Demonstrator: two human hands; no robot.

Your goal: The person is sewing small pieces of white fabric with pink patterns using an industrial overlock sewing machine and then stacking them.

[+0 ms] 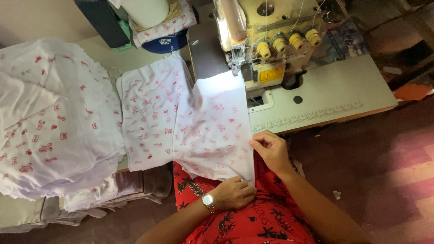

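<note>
A white fabric piece (212,131) with small red prints runs from the presser foot of an overlock sewing machine (266,36) down to my lap. My left hand (233,193), with a wristwatch on the wrist, pinches the piece's lower edge near its right corner. Fingers of my right hand (271,151) pinch the same piece's right edge just off the table's front. Both hands are closed on the cloth.
A second printed piece (149,117) lies left of the one I hold. A tall stack of the same printed fabric (49,117) fills the table's left. Thread tension knobs (289,43) line the machine front. A ruler strip (312,116) runs along the table (343,86).
</note>
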